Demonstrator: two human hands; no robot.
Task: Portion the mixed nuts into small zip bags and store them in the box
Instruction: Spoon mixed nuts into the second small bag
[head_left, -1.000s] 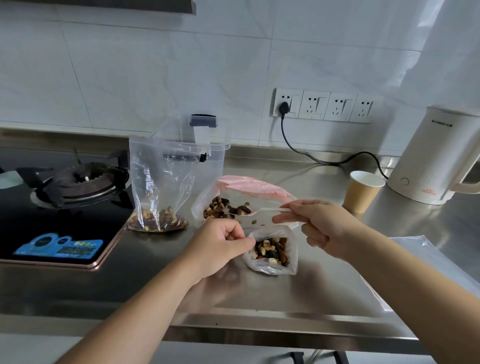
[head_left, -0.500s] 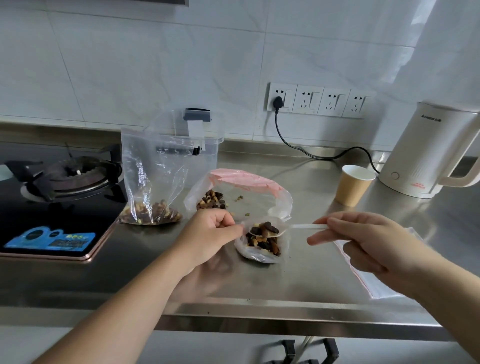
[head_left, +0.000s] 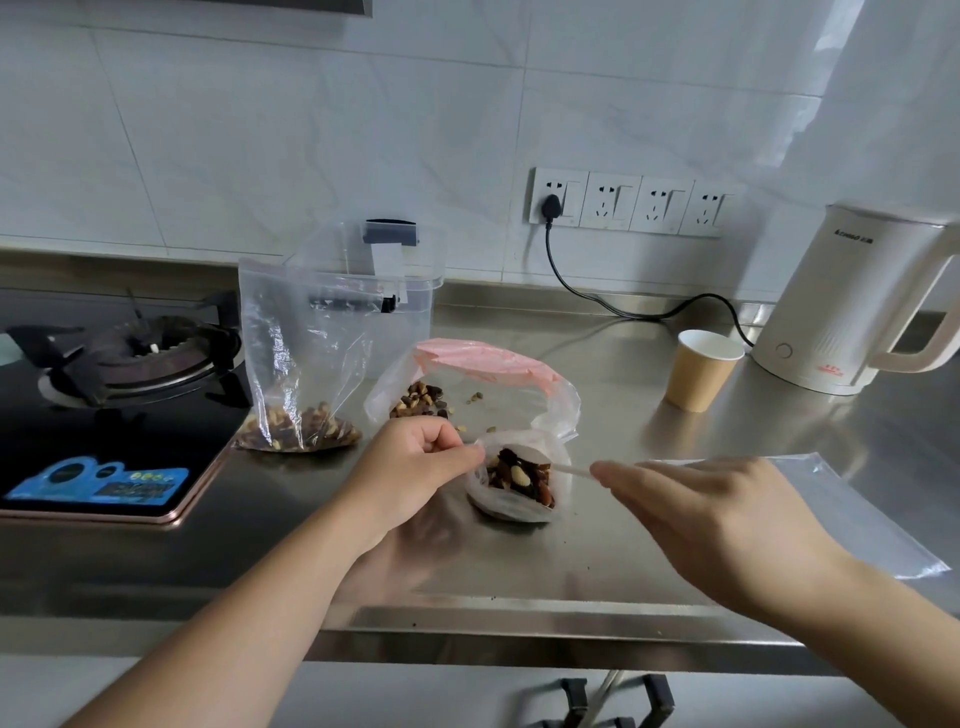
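Note:
A small zip bag (head_left: 511, 506) full of mixed nuts stands open on the steel counter. My left hand (head_left: 415, 467) pinches its left rim. My right hand (head_left: 711, 512) holds the handle of a clear plastic spoon (head_left: 571, 471) whose bowl is down in the small bag. Behind it lies a larger bag with a pink zip strip (head_left: 483, 364), open toward me, with nuts inside. A taller clear bag (head_left: 301, 364) with nuts at its bottom stands to the left. The clear storage box (head_left: 415, 280) sits behind that bag.
A gas hob (head_left: 119, 395) fills the left of the counter. A paper cup (head_left: 701, 376) and a white kettle (head_left: 852, 301) with its cord stand at the right back. A flat empty bag (head_left: 852, 509) lies under my right forearm. The counter edge (head_left: 519, 623) runs close in front.
The spoon came from the pink-strip bag with nuts, moved over the small bag and now dips into it. My right hand swung right and lower. My left hand kept its hold.

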